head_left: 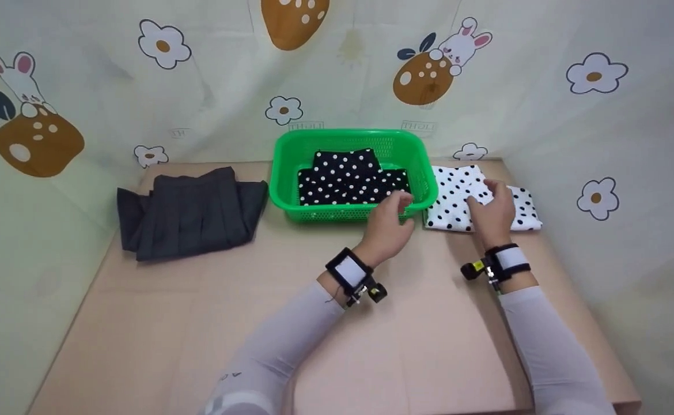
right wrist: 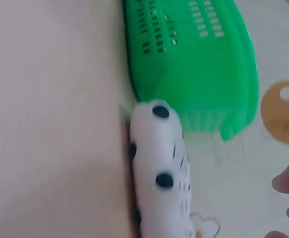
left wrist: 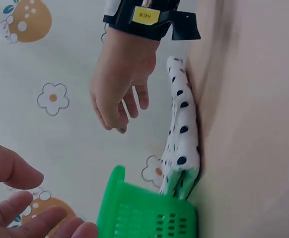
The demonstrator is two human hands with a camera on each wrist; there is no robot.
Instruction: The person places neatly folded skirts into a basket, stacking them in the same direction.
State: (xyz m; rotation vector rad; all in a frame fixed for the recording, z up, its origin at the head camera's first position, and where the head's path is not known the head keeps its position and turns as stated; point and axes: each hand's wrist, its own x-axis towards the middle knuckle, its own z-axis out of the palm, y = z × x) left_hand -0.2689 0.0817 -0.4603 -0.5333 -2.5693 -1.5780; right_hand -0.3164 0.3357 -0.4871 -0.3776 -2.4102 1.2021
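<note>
Over the front right rim of a green plastic basket hovers my left hand, fingers loosely bent and holding nothing. Inside the basket lies a folded black cloth with white dots. My right hand is above a folded white cloth with black dots, right of the basket. In the left wrist view that right hand hangs apart from the white cloth, its fingers relaxed. The white cloth lies close against the basket's side in the right wrist view.
A folded dark grey pleated garment lies on the table, left of the basket. Behind the table hangs a pale curtain printed with rabbits and flowers. The table's right edge runs beside my right forearm.
</note>
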